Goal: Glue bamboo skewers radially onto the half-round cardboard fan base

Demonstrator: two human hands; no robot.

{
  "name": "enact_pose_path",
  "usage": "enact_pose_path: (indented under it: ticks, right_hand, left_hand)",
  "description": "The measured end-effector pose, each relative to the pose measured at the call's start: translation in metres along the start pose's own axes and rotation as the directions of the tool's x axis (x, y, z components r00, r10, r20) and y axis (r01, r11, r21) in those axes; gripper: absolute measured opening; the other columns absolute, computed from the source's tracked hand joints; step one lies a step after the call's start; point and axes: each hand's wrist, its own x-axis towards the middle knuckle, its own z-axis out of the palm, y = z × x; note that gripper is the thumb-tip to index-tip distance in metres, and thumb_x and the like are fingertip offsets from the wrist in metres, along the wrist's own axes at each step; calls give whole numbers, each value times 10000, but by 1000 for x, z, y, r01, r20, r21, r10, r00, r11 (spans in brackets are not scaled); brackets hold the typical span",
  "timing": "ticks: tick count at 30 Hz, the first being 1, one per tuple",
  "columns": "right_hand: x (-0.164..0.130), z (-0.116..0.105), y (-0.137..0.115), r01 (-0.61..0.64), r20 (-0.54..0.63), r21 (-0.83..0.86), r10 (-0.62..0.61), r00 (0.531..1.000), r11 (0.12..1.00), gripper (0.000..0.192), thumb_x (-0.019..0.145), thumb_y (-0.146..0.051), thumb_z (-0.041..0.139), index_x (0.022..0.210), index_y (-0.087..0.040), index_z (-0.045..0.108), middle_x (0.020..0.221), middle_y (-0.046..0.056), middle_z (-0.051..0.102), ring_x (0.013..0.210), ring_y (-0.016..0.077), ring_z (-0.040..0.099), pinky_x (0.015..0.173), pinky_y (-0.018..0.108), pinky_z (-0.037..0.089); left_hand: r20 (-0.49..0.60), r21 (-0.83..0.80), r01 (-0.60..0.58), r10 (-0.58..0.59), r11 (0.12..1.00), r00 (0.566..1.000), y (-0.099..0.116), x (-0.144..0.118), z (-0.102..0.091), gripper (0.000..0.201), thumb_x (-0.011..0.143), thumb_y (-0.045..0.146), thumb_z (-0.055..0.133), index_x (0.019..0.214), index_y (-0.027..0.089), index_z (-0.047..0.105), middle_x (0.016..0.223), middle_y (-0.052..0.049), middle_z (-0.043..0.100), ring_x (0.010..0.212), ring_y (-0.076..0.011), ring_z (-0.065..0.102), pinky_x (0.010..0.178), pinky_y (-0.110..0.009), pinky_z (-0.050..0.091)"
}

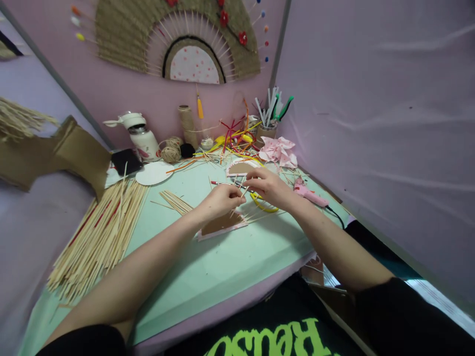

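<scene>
My left hand [222,200] pinches a thin wooden stick [244,193] just above the table. Opposite it, the fingers of my right hand [269,188] close on the upper part of the thin sticks; exactly which one they grip is hard to make out. Under my hands lies a brown cardboard piece [218,226] with a white-pink edge, and several thin sticks fan out from it to the right. Behind my right hand rests another half-round cardboard piece [239,169]. A red-tipped pencil-like tool [218,183] and a yellow loop [264,203] are close by.
A big pile of sticks [100,237] covers the left side, with a smaller bundle [176,202] nearer. A pink glue gun [309,194] with a black cord lies right. Behind stand a white bottle [144,141], twine ball [171,150], pink paper [279,151] and tool cup [265,132].
</scene>
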Motion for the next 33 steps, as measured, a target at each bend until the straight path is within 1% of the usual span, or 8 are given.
enact_pose_path:
  ticks: [3,5,8,11,14,17,26,33]
  right_hand:
    - [1,4,9,100,109,-64,-92,990,993,278,994,-257,468,907,-213,728,896,87,667,832,209,561,759,352,448]
    - [1,5,16,141,164,-86,-126,978,986,313,997,-216,435,894,-198,730,879,95,672,825,208,553,754,344,431]
    - [0,7,26,158,231,-104,-131,964,982,335,977,-150,415,888,-184,736,861,98,672,816,200,549,749,329,414]
    - [-5,12,32,139,275,-101,-107,956,985,310,961,-156,451,855,-186,740,858,93,671,806,192,553,724,309,403]
    - [-9,17,35,113,292,-93,-81,953,989,298,961,-177,467,854,-194,745,871,87,677,821,192,563,709,296,398]
    - [-10,21,37,112,307,-86,-81,948,990,300,963,-186,466,859,-190,747,869,83,683,816,191,565,713,294,401]
    - [-13,26,45,128,312,-82,-97,945,988,308,947,-170,463,861,-181,758,855,90,682,802,186,565,700,296,409]
    - [-13,31,46,110,323,-76,-80,943,991,313,942,-175,460,910,-196,770,895,76,696,820,195,567,705,298,421]
  left_hand:
    - [9,81,16,-16,997,1000,-5,2,2,226,795,356,605,796,165,727,757,-19,720,738,-175,624,668,-276,436]
    - [7,121,28,-29,992,1000,-9,3,-2,247,795,370,614,856,169,744,798,-26,739,760,-183,641,691,-282,443]
    - [18,189,16,-20,982,1000,-14,3,-13,247,786,354,620,897,176,751,860,-35,753,806,-186,656,729,-283,444]
    - [95,284,-1,-27,959,995,-15,2,-24,193,763,305,614,835,181,743,826,-29,743,793,-180,646,703,-273,431]
    - [151,364,-4,-55,931,987,-14,0,-26,162,749,288,626,801,182,735,794,-26,729,755,-172,624,661,-265,408]
    - [178,380,6,-79,925,981,-12,0,-24,153,752,281,635,812,181,735,796,-26,726,730,-163,614,642,-257,396]
    - [187,367,5,-79,930,979,-17,2,-24,188,744,313,620,818,187,738,769,-20,723,712,-153,604,617,-245,394]
    - [185,386,8,-86,922,979,-14,1,-24,165,760,300,630,814,187,737,795,-25,731,730,-158,610,636,-249,401]
